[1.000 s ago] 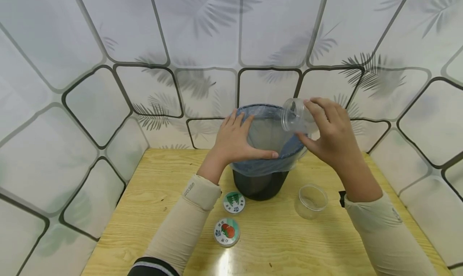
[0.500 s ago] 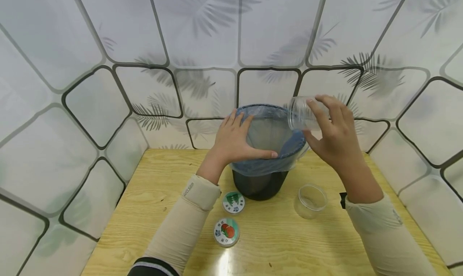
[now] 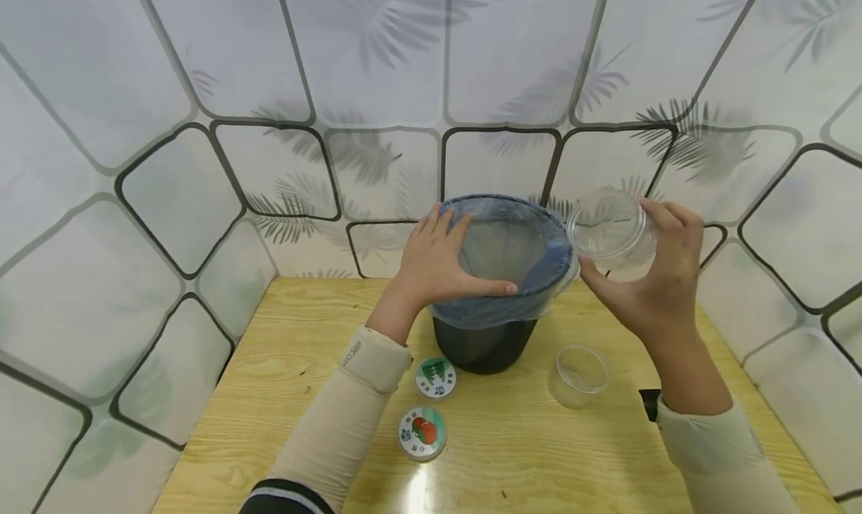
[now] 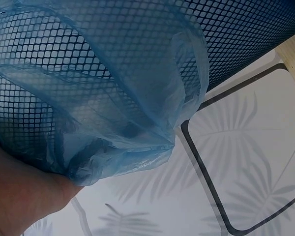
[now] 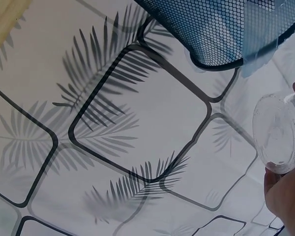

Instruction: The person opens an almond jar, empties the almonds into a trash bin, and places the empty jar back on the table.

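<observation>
A black mesh waste bin point(image 3: 485, 347) stands on the table, lined with a blue translucent plastic bag point(image 3: 548, 265) folded over its rim. My left hand point(image 3: 436, 263) rests on the bin's left side, fingers spread over the bag and thumb along the front rim. With my right hand point(image 3: 663, 278) I hold a clear plastic jar point(image 3: 609, 230) just right of the bin, thumb below and fingers at its upper side. Its round end faces the camera, tilted. Droplets dot this jar point(image 5: 278, 130) in the right wrist view. Below it on the table stands a second clear container point(image 3: 581, 379), upright without a lid.
Two round labelled lids lie before the bin: one with a green picture point(image 3: 435, 377), one with red fruit point(image 3: 422, 430). The wooden table point(image 3: 323, 342) backs onto a patterned curtain point(image 3: 377, 162) on three sides.
My right hand has moved the jar rightward, away from over the bin's opening, and turned it more upright. The left hand, bin, lids and second container have stayed put.
</observation>
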